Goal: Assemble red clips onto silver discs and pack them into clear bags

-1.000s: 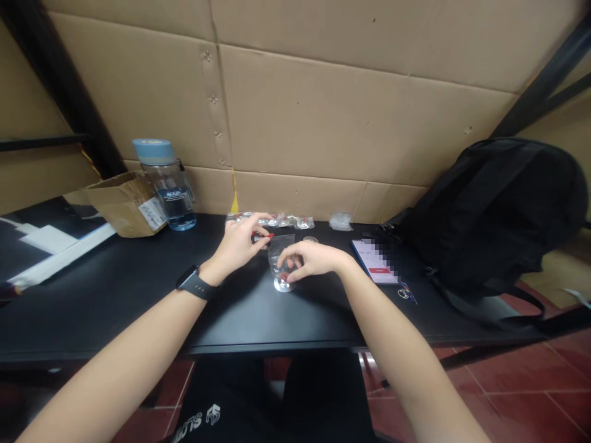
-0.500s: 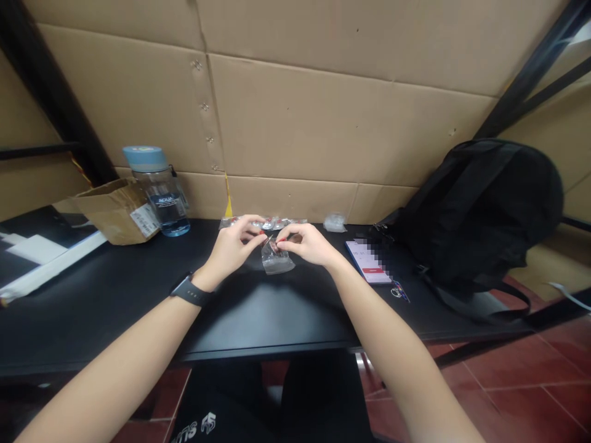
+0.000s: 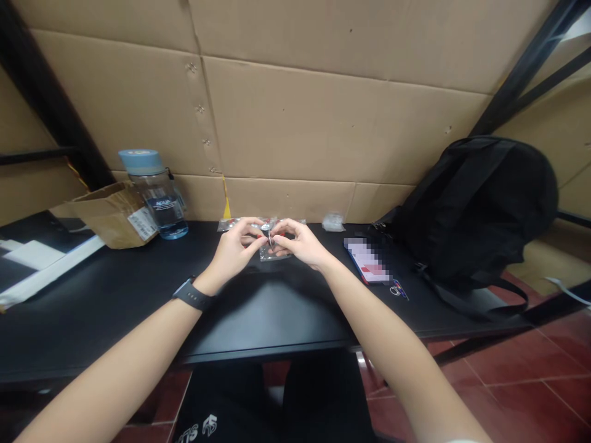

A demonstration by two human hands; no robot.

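My left hand [image 3: 236,247] and my right hand [image 3: 298,242] meet above the far middle of the black table [image 3: 138,295]. Both pinch the top edge of a small clear plastic bag [image 3: 273,252] that hangs between the fingertips, with a small silvery piece at its mouth. A black watch [image 3: 192,294] sits on my left wrist. Just behind my hands lies a row of small clear packets with red bits [image 3: 231,224] along the cardboard wall.
A blue-lidded water bottle [image 3: 154,192] and an open cardboard box [image 3: 111,214] stand at the back left. A crumpled clear bag [image 3: 333,222], a phone [image 3: 367,261] and a black backpack [image 3: 480,209] lie to the right. Cardboard sheets [image 3: 323,117] back the table.
My hands lifted the clear bag off the table and came together over it. The round silvery piece that lay on the table a second ago is gone from there.
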